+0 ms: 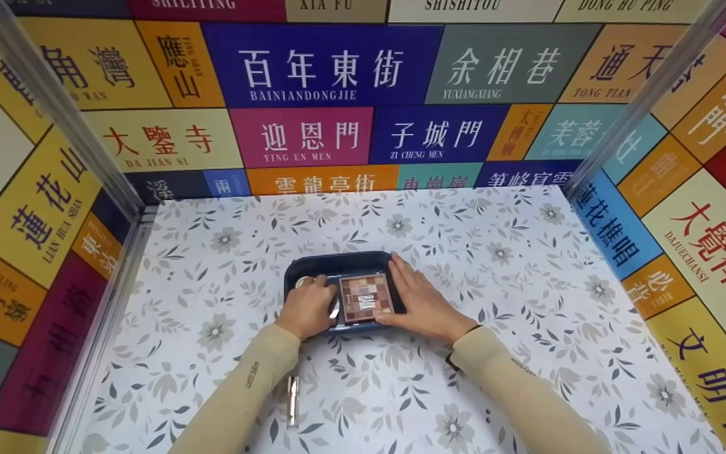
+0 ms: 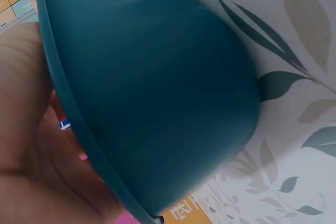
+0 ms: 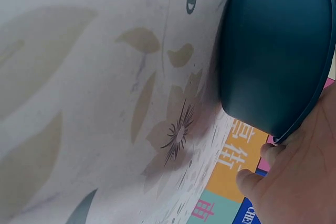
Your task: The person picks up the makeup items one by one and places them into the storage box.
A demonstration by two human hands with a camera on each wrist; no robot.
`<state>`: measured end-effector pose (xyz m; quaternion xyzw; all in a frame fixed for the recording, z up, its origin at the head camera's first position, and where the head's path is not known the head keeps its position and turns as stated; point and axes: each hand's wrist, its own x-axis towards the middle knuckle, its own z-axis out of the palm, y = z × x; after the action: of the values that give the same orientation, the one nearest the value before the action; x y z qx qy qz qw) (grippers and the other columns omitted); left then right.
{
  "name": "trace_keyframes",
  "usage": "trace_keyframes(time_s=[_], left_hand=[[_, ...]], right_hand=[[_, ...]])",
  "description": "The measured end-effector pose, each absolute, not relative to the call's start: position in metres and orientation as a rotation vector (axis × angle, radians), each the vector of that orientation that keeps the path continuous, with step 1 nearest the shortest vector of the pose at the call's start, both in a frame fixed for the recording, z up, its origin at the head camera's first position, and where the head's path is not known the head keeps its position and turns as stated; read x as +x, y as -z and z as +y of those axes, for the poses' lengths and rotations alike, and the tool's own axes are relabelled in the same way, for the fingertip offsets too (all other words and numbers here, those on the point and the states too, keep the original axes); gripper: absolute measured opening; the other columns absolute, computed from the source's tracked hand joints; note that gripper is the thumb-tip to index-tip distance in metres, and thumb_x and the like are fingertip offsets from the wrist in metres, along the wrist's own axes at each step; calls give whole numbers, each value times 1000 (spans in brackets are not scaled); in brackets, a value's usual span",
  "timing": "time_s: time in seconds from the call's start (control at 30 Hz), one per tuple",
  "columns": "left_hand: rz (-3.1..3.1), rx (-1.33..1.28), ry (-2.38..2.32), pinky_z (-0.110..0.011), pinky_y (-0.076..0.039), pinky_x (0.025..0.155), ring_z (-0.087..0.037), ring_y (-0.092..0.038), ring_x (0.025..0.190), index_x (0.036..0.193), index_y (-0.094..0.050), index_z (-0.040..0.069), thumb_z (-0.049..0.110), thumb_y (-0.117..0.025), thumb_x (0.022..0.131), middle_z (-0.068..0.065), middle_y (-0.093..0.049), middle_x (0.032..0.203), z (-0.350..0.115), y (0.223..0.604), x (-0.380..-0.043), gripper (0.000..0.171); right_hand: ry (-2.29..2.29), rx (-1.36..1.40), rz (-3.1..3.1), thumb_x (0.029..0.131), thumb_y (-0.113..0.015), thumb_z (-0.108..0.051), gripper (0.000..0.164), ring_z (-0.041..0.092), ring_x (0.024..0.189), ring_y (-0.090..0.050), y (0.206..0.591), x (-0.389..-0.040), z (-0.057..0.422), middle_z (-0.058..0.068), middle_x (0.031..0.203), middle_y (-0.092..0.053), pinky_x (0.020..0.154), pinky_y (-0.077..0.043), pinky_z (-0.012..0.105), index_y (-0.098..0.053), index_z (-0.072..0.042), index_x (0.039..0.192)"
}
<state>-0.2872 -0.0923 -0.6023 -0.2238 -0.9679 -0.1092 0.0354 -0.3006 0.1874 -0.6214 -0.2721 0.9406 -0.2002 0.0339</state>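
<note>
A dark blue-teal storage box (image 1: 328,265) with rounded corners stands on the table. Inside, on its right side, lies a square eyeshadow palette (image 1: 365,299) with brown and beige squares. My left hand (image 1: 308,306) reaches into the left part with bent fingers. A pale round item (image 1: 303,281) and a shiny silvery item (image 1: 335,309) show beside these fingers; whether they are gripped is hidden. My right hand (image 1: 423,302) lies along the right side, fingers straight at the rim and thumb by the palette's lower corner. Both wrist views show the box's outer wall (image 2: 157,77).
A slim pinkish-metallic cosmetic tube (image 1: 292,402) lies on the table near my left forearm. The floral-patterned tabletop (image 1: 514,284) extends around the box. Colourful panels with lettering (image 1: 312,63) stand behind and at both sides, with metal posts at the corners.
</note>
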Motion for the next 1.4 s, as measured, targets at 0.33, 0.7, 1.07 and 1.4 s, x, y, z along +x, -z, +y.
trace_keyframes(time_s=[0.33,0.7,1.07,1.4], left_hand=[[-3014,-737,364,-51,-56,81,-35,-58,101,104,-74,6,21,-93,65,-14,-63,105,-90,601,-291,46],[-3022,-801,411,-51,-56,84,-35,-58,107,109,-75,6,13,-90,67,-14,-64,105,-89,607,-297,46],[-3048,-822,470,-50,-55,86,-33,-61,104,110,-75,9,8,-85,72,-13,-64,106,-91,610,-300,40],[-3047,-849,396,-52,-56,79,-35,-60,103,119,-72,11,22,-90,71,-14,-61,104,-96,604,-298,53]], right_hand=[[633,-847,2879,85,-64,-71,118,25,154,-4,621,-301,188,8,169,5,122,-14,52,-3,-8,162],[631,-801,2864,85,-64,-71,116,20,154,-1,622,-301,188,4,169,7,122,-12,49,-2,-11,163],[617,-848,2875,84,-62,-74,119,24,154,-3,622,-302,189,1,168,13,122,-14,49,-1,-8,162],[632,-834,2872,84,-63,-73,119,25,154,-4,622,-302,188,2,169,10,122,-13,49,-2,-9,162]])
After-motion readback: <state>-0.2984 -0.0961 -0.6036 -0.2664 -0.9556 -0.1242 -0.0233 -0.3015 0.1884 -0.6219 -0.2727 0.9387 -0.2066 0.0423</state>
